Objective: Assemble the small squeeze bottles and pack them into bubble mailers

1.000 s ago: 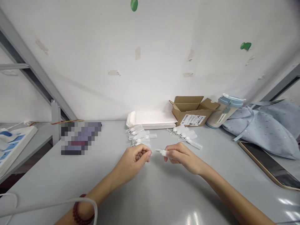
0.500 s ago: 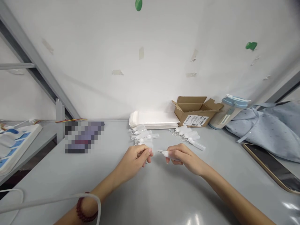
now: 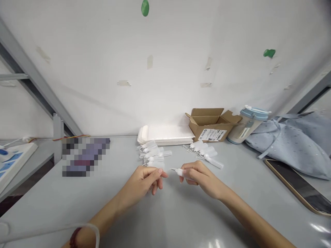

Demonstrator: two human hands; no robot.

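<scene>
One small white bottle (image 3: 180, 172) with a thin tip is held above the worktop (image 3: 181, 215), near the middle of the scene, the tip pointing left. The right hand (image 3: 197, 175) pinches its body between thumb and fingers. The left hand (image 3: 148, 179) lies opposite, just beyond the tip and apart from it; its thumb rests along the forefinger while the remaining fingers curl loosely. Whether anything is pinched between that thumb and forefinger cannot be told.

Beyond the hands, similar small bottles lie in two clusters: a left cluster (image 3: 153, 152), its near edge just beside the left hand, and a right cluster (image 3: 205, 151), farther off than the right hand. Behind the left cluster lies a flat stack of white packets (image 3: 170, 132). To the right of the stack stands a cardboard box (image 3: 207, 132), flaps open, with a printed label on its near side. Next come a blue-lidded tumbler (image 3: 244, 127), then a pale blue bag (image 3: 287, 148) at the far right, with a dark-screened phone (image 3: 297, 186) on its near side.

At left, a pixelated patch (image 3: 86, 156) hides whatever lies there; farther left is a white and blue power strip (image 3: 18, 160). A pale cable (image 3: 51, 229) crosses the near left, passing over the left wrist, which wears a dark red bracelet (image 3: 74, 237).
</scene>
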